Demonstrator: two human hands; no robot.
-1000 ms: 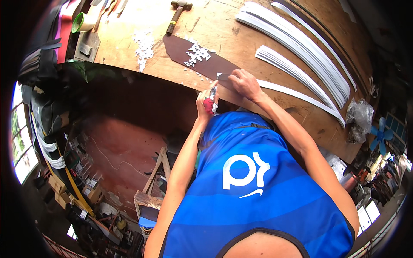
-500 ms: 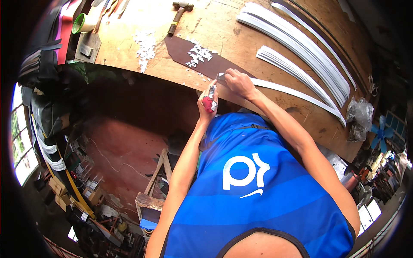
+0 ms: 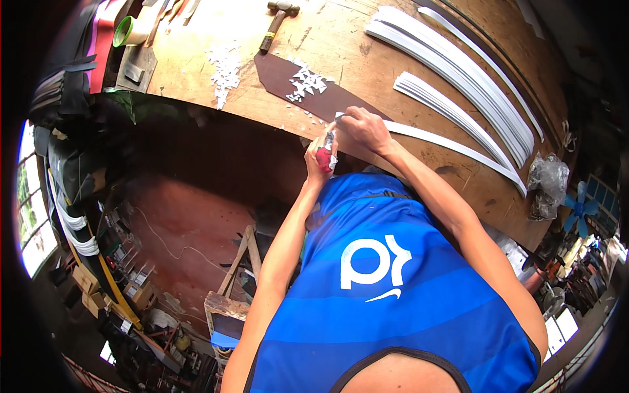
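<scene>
My right hand (image 3: 365,130) is closed in a pinch over the near end of a long white strip (image 3: 452,143) at the table's front edge. A small grey piece shows at its fingertips, too small to name. Just below and to the left, my left hand (image 3: 321,156) is closed, its fingertips close to the strip's end. Something red and white (image 3: 324,159) shows at that hand; whether it is held or wrapped on, I cannot tell. Beyond the hands lies a dark brown board (image 3: 341,98) with cut white bits (image 3: 306,84) heaped on it.
A hammer (image 3: 275,29) lies past the board, and more white scraps (image 3: 225,73) are to its left. Bundled white strips (image 3: 458,85) and a shorter stack (image 3: 452,111) occupy the right side. A green-rimmed cup (image 3: 124,31) lies far left; crumpled clear plastic (image 3: 548,177) hangs at the right edge.
Both hands have shifted very slightly to the right in the picture, as has the table with its things. The right fingers have turned a little over the strip's end, and less of the grey piece shows.
</scene>
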